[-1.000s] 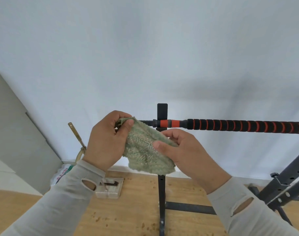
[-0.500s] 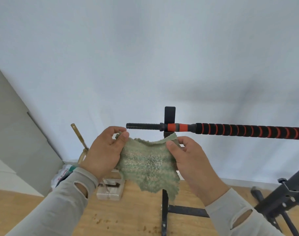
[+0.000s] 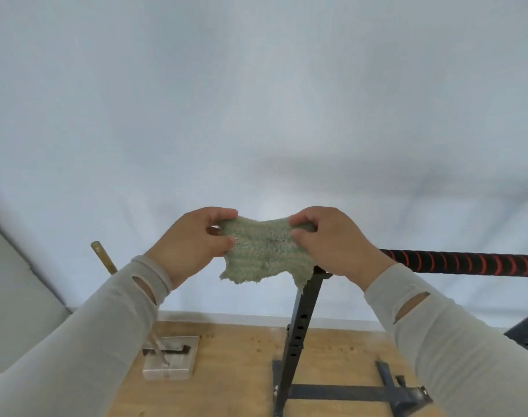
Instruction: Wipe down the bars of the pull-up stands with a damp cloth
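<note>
The fuzzy pale-green cloth [image 3: 264, 254] hangs stretched between both hands in front of the white wall [image 3: 256, 100], its ragged lower edge drooping free. The left hand [image 3: 193, 245] pinches the cloth's upper left corner, thumb below and fingers [image 3: 223, 213] curled over the top edge. The right hand [image 3: 332, 239] grips the upper right corner the same way, its fingers curled tight round a bunched bit of fabric. Both arms wear light grey sleeves [image 3: 106, 323] with thumb slits.

The black foam-wrapped pull-up bar with orange rings [image 3: 467, 263] runs level from behind the right hand out to the right edge of the view. The cloth sits above and in front of the bar's left part; whether it touches the bar cannot be told, since the right hand and the cloth hide that stretch. The bar's near end and its seat on the stand are covered as well.

Below the cloth, the dark metal upright post with a row of holes [image 3: 302, 320] drops to a dark crosspiece base [image 3: 335, 392] on the light wooden floor [image 3: 241, 371]. A second dark frame leg [image 3: 524, 329] shows at the far right. On the floor to the left lies a silver metal block with a slot [image 3: 172, 361], partly behind the left sleeve. A brass-coloured rod [image 3: 103, 257] leans by the wall above the left forearm, and a grey panel [image 3: 13, 281] stands at the left edge.
</note>
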The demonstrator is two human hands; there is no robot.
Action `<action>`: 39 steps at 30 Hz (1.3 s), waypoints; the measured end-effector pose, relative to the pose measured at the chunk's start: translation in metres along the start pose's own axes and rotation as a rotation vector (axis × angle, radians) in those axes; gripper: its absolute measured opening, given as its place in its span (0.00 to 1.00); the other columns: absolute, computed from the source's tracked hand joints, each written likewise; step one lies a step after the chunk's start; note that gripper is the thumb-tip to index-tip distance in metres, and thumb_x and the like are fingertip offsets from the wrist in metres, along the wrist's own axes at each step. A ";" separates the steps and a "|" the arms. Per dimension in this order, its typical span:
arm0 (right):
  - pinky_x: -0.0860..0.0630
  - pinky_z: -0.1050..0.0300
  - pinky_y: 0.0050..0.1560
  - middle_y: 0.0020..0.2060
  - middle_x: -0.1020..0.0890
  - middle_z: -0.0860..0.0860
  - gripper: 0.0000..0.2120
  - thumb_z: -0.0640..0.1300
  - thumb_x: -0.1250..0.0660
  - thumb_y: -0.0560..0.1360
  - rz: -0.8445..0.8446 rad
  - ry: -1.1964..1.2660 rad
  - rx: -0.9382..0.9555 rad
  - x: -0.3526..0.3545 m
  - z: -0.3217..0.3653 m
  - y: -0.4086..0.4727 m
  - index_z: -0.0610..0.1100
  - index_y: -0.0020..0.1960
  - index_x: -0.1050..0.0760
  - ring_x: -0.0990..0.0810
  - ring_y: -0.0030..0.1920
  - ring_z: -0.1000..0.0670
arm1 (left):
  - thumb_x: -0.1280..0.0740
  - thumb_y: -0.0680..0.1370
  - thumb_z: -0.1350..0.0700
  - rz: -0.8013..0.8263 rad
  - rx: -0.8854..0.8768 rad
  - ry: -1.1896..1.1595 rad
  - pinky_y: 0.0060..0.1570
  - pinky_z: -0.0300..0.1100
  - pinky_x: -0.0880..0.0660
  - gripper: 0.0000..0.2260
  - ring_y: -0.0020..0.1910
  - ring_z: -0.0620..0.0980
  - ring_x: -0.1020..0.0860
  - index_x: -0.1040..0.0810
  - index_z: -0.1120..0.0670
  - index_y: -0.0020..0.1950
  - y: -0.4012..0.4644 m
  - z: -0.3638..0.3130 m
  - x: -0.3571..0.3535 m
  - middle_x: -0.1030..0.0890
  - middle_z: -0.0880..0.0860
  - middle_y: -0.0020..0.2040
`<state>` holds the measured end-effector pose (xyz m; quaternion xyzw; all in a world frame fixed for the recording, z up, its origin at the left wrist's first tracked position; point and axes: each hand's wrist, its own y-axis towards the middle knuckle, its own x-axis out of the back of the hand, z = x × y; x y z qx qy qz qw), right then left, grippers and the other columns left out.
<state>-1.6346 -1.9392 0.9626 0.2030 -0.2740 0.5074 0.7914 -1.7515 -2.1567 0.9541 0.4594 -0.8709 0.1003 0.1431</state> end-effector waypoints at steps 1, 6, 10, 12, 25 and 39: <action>0.25 0.60 0.47 0.53 0.20 0.56 0.10 0.46 0.33 0.81 0.020 -0.068 -0.013 -0.004 -0.002 0.006 0.51 0.61 0.20 0.20 0.49 0.54 | 0.29 0.76 0.63 0.016 0.025 0.077 0.59 0.47 0.21 0.19 0.50 0.50 0.16 0.21 0.48 0.65 0.008 0.005 0.000 0.17 0.51 0.54; 0.22 0.53 0.49 0.50 0.17 0.50 0.09 0.45 0.36 0.81 0.080 -0.454 0.001 -0.022 -0.009 0.012 0.42 0.53 0.19 0.18 0.50 0.47 | 0.32 0.77 0.61 0.103 0.054 0.381 0.42 0.34 0.27 0.16 0.45 0.43 0.21 0.22 0.47 0.62 0.031 0.026 -0.003 0.20 0.45 0.51; 0.20 0.49 0.44 0.45 0.22 0.48 0.08 0.42 0.39 0.82 0.030 -0.744 0.079 -0.030 -0.013 0.008 0.43 0.48 0.23 0.18 0.44 0.44 | 0.35 0.80 0.59 0.122 0.032 0.475 0.41 0.30 0.31 0.11 0.46 0.41 0.22 0.20 0.49 0.60 0.036 0.037 -0.005 0.19 0.45 0.52; 0.19 0.51 0.43 0.46 0.23 0.51 0.06 0.43 0.38 0.82 -0.028 -0.874 0.189 -0.036 -0.014 0.003 0.46 0.48 0.22 0.19 0.43 0.47 | 0.34 0.81 0.58 0.089 0.025 0.451 0.43 0.30 0.30 0.10 0.47 0.40 0.22 0.18 0.49 0.59 0.037 0.038 -0.006 0.18 0.45 0.52; 0.19 0.50 0.48 0.44 0.21 0.52 0.06 0.44 0.37 0.83 -0.028 -0.954 0.262 -0.034 -0.014 0.015 0.49 0.48 0.24 0.21 0.45 0.48 | 0.31 0.79 0.56 -0.006 0.004 0.326 0.47 0.37 0.26 0.08 0.44 0.42 0.22 0.19 0.46 0.58 0.035 0.027 -0.005 0.19 0.42 0.50; 0.31 0.53 0.41 0.42 0.25 0.54 0.05 0.48 0.40 0.82 0.005 -0.974 0.389 -0.039 -0.027 0.002 0.49 0.50 0.28 0.27 0.42 0.48 | 0.35 0.80 0.44 0.042 0.038 0.681 0.67 0.49 0.29 0.18 0.64 0.49 0.26 0.26 0.43 0.69 0.022 0.038 -0.014 0.27 0.47 0.69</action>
